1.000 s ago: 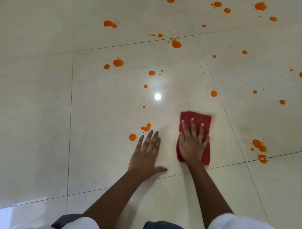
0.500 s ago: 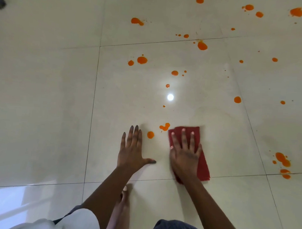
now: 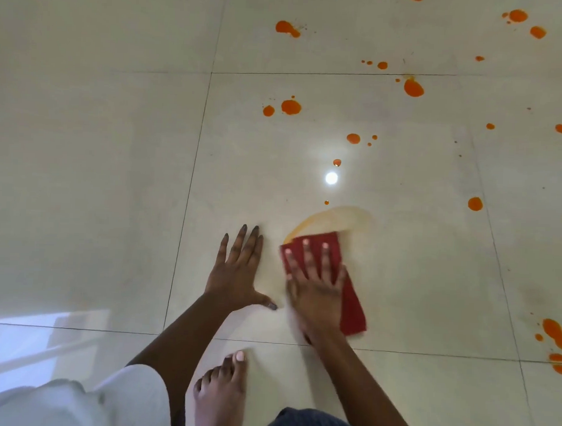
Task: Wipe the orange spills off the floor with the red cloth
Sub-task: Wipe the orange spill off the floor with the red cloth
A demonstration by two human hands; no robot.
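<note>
Both hands lie flat on the glossy cream tiled floor (image 3: 99,174), side by side but not touching. Left hand (image 3: 239,275): palm down on bare tile, fingers extended and close together, thumb splayed toward the right, holding nothing. Right hand (image 3: 315,287): pressed palm down on the folded red cloth (image 3: 353,307), fingers spread over its far end, not curled around it; its outline is blurred. The cloth is a narrow rectangle lying slightly tilted, its near right corner showing beyond the hand, just above a tile joint. A pale orange smear (image 3: 333,218) arcs across the tile from the cloth's far edge, touching it. Unwiped orange spills remain farther out: a pair of round drops (image 3: 289,107) beyond the left hand, a larger blot (image 3: 413,88) near the far tile joint, a single drop (image 3: 475,203) to the right, and a cluster (image 3: 554,332) at the right edge, well apart from the cloth. A bright ceiling-light reflection (image 3: 331,178) sits just beyond the smear. A bare foot (image 3: 222,392) rests on the tile between the forearms, near the white sleeve (image 3: 133,395) on the left arm.
</note>
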